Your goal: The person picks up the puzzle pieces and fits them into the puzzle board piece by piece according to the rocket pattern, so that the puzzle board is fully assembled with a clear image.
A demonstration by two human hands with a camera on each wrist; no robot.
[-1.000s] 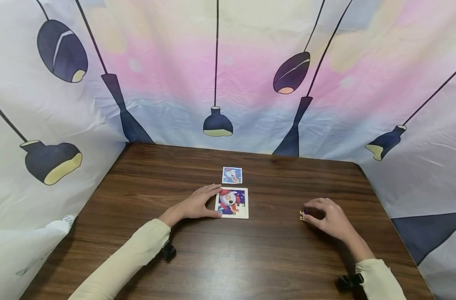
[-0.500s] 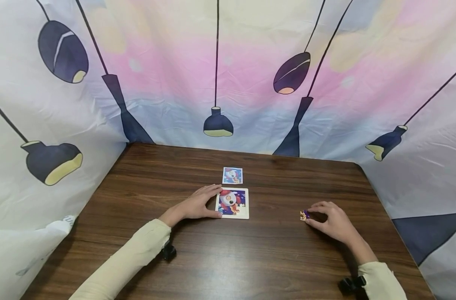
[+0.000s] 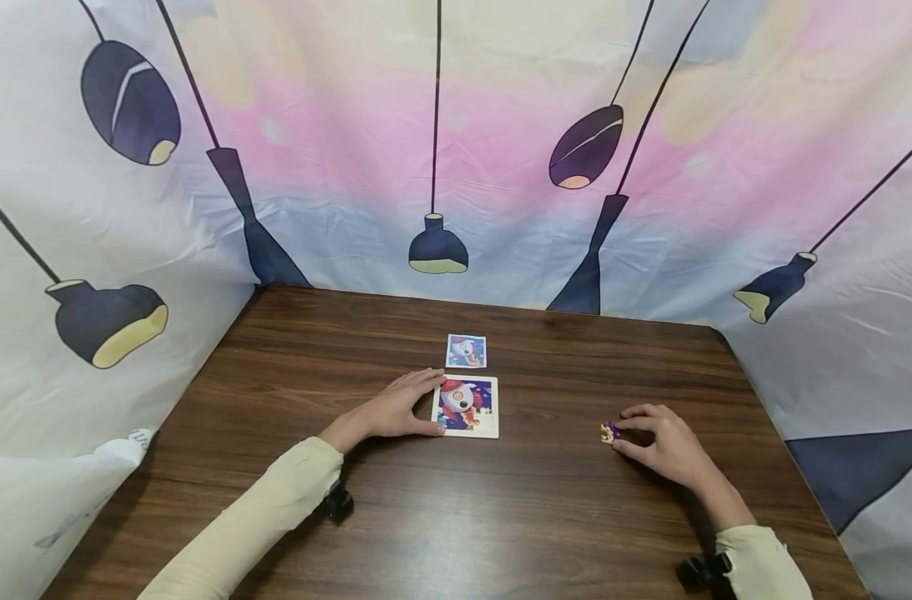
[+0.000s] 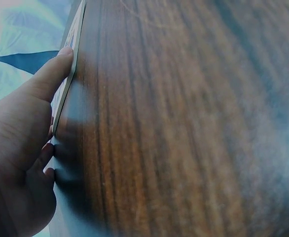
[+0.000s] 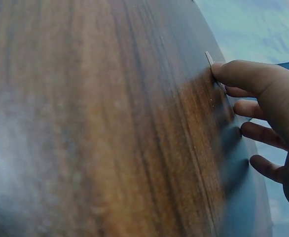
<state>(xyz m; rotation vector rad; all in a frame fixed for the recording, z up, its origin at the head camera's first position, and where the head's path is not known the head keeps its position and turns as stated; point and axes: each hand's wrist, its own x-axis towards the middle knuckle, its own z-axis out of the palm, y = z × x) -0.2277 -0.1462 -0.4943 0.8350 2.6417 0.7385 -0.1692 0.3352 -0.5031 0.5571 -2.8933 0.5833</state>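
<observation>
In the head view my left hand (image 3: 396, 407) rests at the left side of a square picture-puzzle board (image 3: 465, 433). Its thumb lies over the near left corner and its fingertips over the far left corner; both are nearly straight. The board carries a red and white cartoon picture, with a pale gap at its lower right. Well to the right, my right hand (image 3: 660, 437) pinches a small purple and orange puzzle piece (image 3: 609, 432) between thumb and index finger, close to the table. In the right wrist view the piece's thin edge (image 5: 208, 58) juts past the thumb tip; the other fingers are spread.
A small printed picture card (image 3: 467, 351) lies just behind the board, showing a similar cartoon. Brown wood-grain table (image 3: 456, 517) stretches between and in front of both hands. A printed cloth (image 3: 351, 150) with lamp drawings hangs around the table's back and sides.
The right hand has shifted slightly right, and more of the puzzle piece's coloured face shows between its fingertips. The left hand and the board have stayed in place.
</observation>
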